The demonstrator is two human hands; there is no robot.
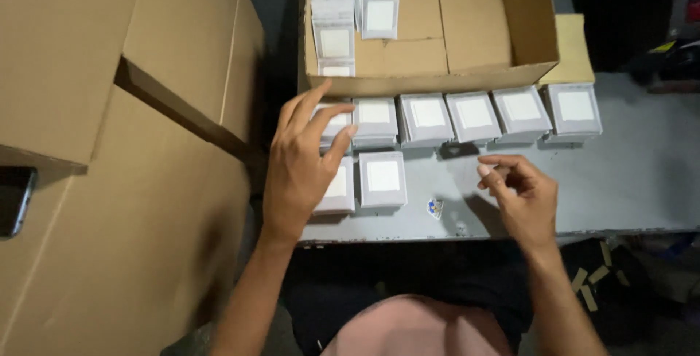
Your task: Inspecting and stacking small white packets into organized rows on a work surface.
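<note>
small grey square boxes with white square labels on top stand in a row of six along the far part of the grey metal counter, packed side by side and touching, right against the front wall of the open brown cardboard carton. two more of the same boxes sit in a second, nearer row at the left; the one in plain view shows its pale label face up, and its neighbour is half hidden under the left hand. that hand hovers over the left end of both rows, fingers spread apart and fingertips at the top of the leftmost far-row box; whether they press on it i cannot tell, and it clasps nothing. the right hand hangs above bare counter just in front of the row, fingers curled loosely inward, thumb and forefinger near each other, nothing visible between them. inside the carton, more such boxes are stacked upright at the left. a small coloured sticker lies on the counter between the hands. large brown cartons fill the left side.
</note>
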